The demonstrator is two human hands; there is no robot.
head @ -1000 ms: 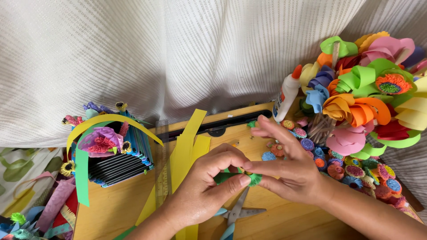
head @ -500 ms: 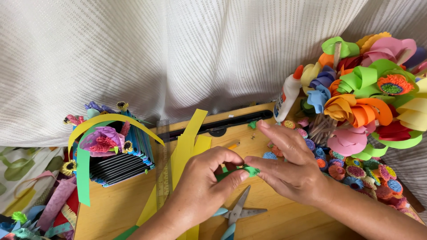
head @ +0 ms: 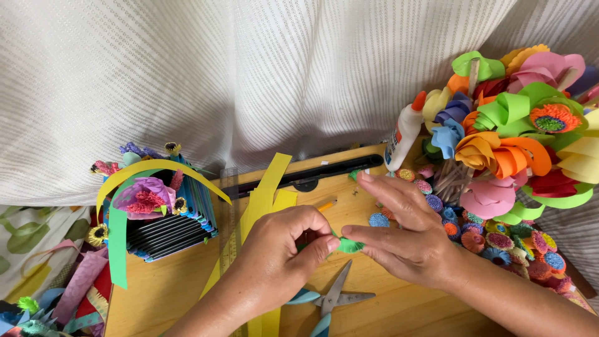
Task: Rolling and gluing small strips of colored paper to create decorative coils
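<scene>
At the far left edge, loose paper strips [head: 75, 284] in pink, red and green hang off the wooden surface [head: 168, 293]. Just right of them stands a paper basket [head: 165, 215] of dark folded sheets with a yellow arched handle, a green strip hanging down its side and small purple and pink paper flowers at its top. A clear ruler [head: 229, 231] lies beside it, and long yellow paper strips [head: 268, 200] run across the surface towards the white curtain [head: 249, 75] behind.

The left hand [head: 281, 256] comes up from the lower edge, its grip clenched: thumb and forefinger pinch one side of a small green paper piece [head: 348, 244]. This piece is bright green, crumpled or rolled into a little wad, held just above the surface near its middle, directly between the two hands. Below it lie scissors [head: 331, 299] with pale blue handles, blades shut.

The right hand [head: 409, 240] meets the left, its thumb and forefinger closed on the other side of the green paper piece, while the remaining fingers stretch out loosely above. Behind it lies a black bar [head: 312, 171]. Further right, a white glue bottle [head: 404, 131] with an orange cap leans against a large heap of paper flowers [head: 518, 143] in orange, green, pink and blue, with small fringed paper discs [head: 499, 240] scattered at its foot.
</scene>
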